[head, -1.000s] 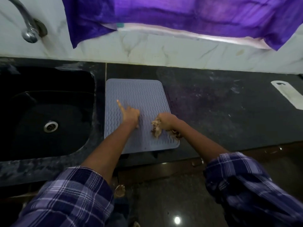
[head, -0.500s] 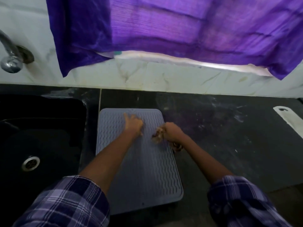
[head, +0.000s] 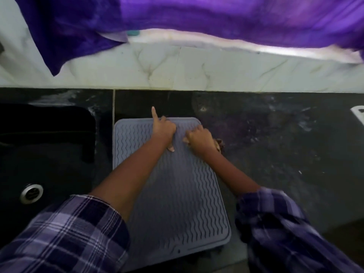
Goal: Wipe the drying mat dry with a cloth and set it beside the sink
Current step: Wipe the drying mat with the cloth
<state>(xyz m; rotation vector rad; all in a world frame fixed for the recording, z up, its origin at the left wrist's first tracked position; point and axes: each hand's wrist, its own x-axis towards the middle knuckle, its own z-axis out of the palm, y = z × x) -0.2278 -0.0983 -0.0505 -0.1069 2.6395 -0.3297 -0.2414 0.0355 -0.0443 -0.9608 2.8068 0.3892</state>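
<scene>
The grey wavy-ribbed drying mat [head: 177, 194] lies flat on the black counter [head: 275, 150], just right of the sink [head: 43, 150]. My left hand [head: 164, 131] rests on the mat's far end, index finger pointing straight out past the far edge, the other fingers bent, thumb on the ribs. My right hand [head: 199, 138] sits near the mat's far right edge and grips a crumpled brownish cloth [head: 219, 145]. Most of the cloth is hidden under the hand; only a bit shows over the counter.
The sink's metal drain [head: 31, 193] shows at the lower left. A purple fabric [head: 197, 16] hangs over the white marble backsplash. A white flat object [head: 358, 113] lies at the counter's far right edge. The counter is smeared and streaky right of the mat.
Both hands have slid from the mat's middle up to its far end. The right hand carried the cloth toward the far right edge. The mat has stayed in place.
</scene>
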